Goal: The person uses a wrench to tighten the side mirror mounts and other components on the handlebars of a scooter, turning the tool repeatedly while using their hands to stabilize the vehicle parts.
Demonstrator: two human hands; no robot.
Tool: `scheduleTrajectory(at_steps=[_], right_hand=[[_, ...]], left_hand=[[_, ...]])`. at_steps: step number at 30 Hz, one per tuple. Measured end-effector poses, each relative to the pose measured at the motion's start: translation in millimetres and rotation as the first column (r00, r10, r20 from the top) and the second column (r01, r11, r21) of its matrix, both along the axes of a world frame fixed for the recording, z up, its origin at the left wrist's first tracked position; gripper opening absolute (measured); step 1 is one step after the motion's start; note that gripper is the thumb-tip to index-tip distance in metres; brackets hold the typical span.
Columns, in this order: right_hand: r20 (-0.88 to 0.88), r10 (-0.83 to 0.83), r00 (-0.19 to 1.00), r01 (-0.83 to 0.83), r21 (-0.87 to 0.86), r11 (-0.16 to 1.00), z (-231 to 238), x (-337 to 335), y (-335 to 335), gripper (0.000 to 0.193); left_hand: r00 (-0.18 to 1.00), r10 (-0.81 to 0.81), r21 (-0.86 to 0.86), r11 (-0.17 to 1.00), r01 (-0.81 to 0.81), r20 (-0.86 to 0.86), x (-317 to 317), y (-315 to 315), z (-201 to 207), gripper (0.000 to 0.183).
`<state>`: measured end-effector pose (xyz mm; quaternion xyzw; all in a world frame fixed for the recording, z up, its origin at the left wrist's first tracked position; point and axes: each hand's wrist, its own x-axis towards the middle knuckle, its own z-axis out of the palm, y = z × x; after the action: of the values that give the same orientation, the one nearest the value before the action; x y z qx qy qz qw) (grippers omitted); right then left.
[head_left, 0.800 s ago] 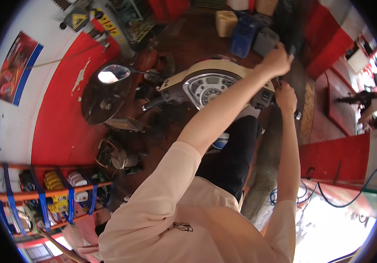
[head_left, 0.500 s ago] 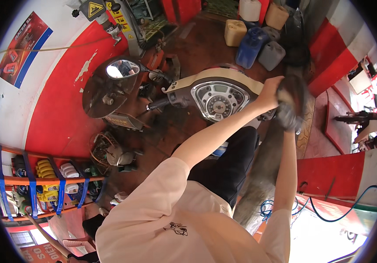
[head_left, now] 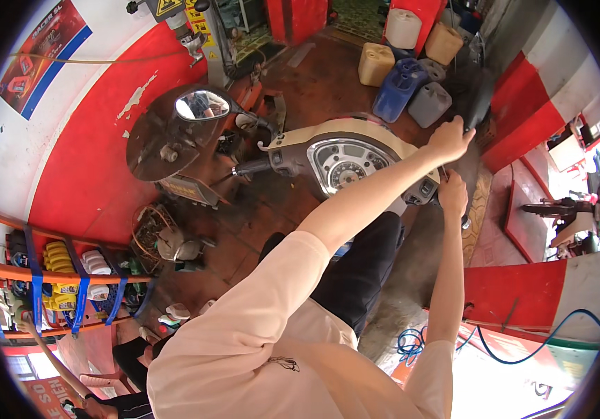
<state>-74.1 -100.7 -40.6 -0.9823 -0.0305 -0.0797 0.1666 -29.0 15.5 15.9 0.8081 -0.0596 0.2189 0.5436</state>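
Observation:
A cream scooter handlebar point(head_left: 356, 136) with a round speedometer point(head_left: 345, 164) stands in front of me. My left hand point(head_left: 450, 138) reaches across it and is closed around the dark stem of the right mirror point(head_left: 480, 98). Just below, my right hand point(head_left: 451, 194) is wrapped around the right handlebar grip, whose end point(head_left: 465, 223) pokes out under the fist. The left mirror point(head_left: 202, 105) and the left grip point(head_left: 247, 167) are untouched.
Several plastic jerrycans point(head_left: 401, 80) stand on the floor beyond the scooter. A round dark metal disc point(head_left: 157, 143) leans by the red and white wall. Shelves with bottles point(head_left: 62, 269) are at the lower left. A blue hose point(head_left: 412, 342) lies at the lower right.
Both hands stay at the right end of the handlebar. My left hand has settled higher on the mirror stem, and my right hand has dropped onto the grip. My view has swung slightly.

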Motion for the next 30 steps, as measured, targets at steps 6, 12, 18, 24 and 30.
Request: scheduleTrajectory(at_steps=[6, 12, 18, 24, 30], right_hand=[[-0.032, 0.041, 0.999, -0.041, -0.001, 0.999, -37.5, 18.1, -15.7, 0.037], [0.435, 0.277, 0.857, -0.212, -0.192, 0.958, -97.4, 62.6, -71.1, 0.048], [0.122, 0.054, 0.991, -0.06, 0.04, 0.997, -19.6, 8.6, -0.5, 0.025], [0.098, 0.008, 0.995, -0.008, -0.007, 1.0, -11.2, 6.0, 1.9, 0.025], [0.1, 0.065, 0.993, -0.069, 0.028, 0.997, -14.9, 11.0, -8.5, 0.027]], left_hand=[[0.954, 0.025, 0.211, 0.973, -0.091, 0.299, -51.9, -13.4, -9.3, 0.027], [0.825, -0.306, -0.272, 0.841, 0.469, 0.476, -66.5, 8.4, -8.5, 0.008], [0.726, -0.637, -0.715, 0.378, 0.589, 0.261, -26.7, 57.1, -22.7, 0.053], [0.497, -0.844, -0.819, 0.133, 0.558, 0.202, 6.6, 59.3, -19.4, 0.055], [0.671, -0.702, -0.881, 0.134, 0.454, 0.239, -3.1, 42.5, -23.8, 0.051]])
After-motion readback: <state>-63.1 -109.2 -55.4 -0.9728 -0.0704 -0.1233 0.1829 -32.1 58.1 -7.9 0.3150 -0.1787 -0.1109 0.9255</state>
